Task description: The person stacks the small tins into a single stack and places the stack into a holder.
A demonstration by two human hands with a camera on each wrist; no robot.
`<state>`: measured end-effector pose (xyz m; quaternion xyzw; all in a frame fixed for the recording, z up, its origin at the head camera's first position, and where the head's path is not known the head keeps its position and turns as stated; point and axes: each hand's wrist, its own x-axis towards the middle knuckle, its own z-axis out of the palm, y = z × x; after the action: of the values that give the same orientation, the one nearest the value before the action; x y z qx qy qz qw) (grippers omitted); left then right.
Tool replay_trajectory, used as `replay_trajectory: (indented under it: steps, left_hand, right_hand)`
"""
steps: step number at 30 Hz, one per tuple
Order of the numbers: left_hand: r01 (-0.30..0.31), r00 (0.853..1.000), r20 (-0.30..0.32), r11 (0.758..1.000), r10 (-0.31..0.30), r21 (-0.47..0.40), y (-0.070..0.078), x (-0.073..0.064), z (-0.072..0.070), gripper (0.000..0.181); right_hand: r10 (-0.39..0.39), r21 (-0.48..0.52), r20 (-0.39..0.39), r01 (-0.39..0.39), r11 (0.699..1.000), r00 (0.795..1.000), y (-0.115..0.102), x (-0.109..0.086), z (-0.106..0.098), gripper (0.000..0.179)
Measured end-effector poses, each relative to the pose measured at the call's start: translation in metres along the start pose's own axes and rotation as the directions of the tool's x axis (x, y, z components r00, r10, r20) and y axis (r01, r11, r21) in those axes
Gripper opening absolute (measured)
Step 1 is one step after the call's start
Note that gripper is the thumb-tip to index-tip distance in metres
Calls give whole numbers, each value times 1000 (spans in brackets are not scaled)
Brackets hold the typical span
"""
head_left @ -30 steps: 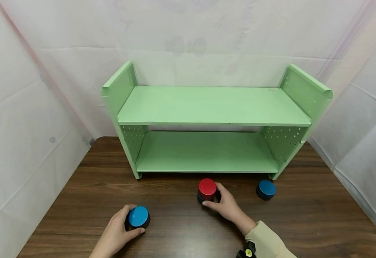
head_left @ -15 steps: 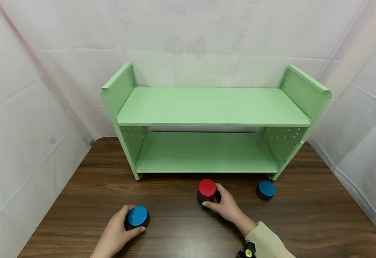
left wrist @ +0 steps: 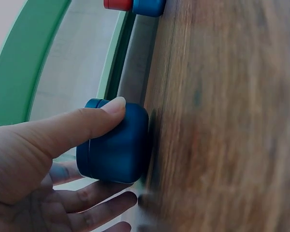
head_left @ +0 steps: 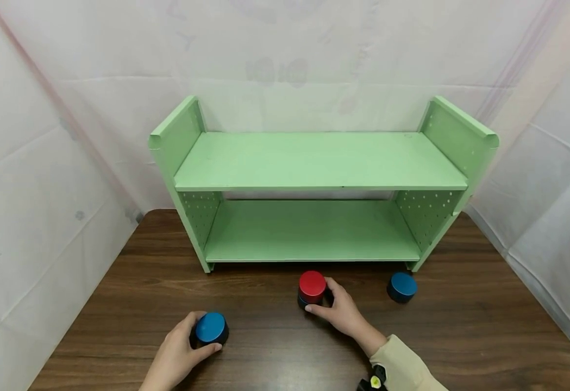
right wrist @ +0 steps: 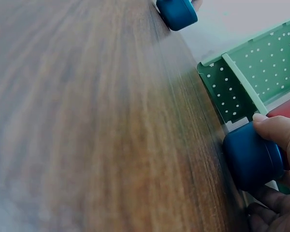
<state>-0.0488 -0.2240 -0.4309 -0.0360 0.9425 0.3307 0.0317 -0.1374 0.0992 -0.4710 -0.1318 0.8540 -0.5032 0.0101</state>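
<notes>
- White cloth [head_left: 289, 43], thin and creased with faint printed patterns, hangs behind the table and down both sides like a small booth.
- Dark brown table [head_left: 275, 361] with streaky wood grain and a soft shine near the front.
- Pale green two-tier shelf [head_left: 321, 162] with a smooth, painted look, standing at the back of the table. Its flat boards run between slanted side panels dotted with small round holes.
- Right hand [head_left: 342, 313], below a cream sleeve [head_left: 404, 363], reaching to the middle of the table. Thumb and fingers hold the lower tub of a stack from its right side.
- Left hand [head_left: 179, 346], at the front left, its thumb and fingers curved around a tub in a narrow grip.
- Lower blue tub [right wrist: 251, 157], squat with rounded bottom edges, resting on the wood in front of the shelf.
- Red tub [head_left: 312, 283], round and flat-topped, sitting squarely on that one.
- Left blue tub [head_left: 211, 328], satin-smooth, with a seam near its top, upright on the table.
- Right blue tub [head_left: 402, 287], similarly round, standing untouched near the shelf's right end.
</notes>
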Motion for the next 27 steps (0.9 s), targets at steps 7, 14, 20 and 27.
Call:
replay_trajectory:
  steps: [7,14,20,27]
  left_hand:
    - [5,1000,6,1000,-4,-16,3,0,3,69]
    - [0,1000,2,1000,0,-1,7,0,5,68]
    - [-5,1000,-11,1000,5,-10,14,-1,8,67]
    - [-31,999,-22,1000,30,-7,23,0,9,66]
  right_hand:
    - [2,-14,0,-2,1000,1000,-1,0,1,62]
    - [3,-13,-6,-3,1000,1000,-2,0,1,62]
    - [1,-16,-7,-1,1000,1000,-1,2,1,62]
    - [1,2,-10,-1,1000,1000,-1,3,1,61]
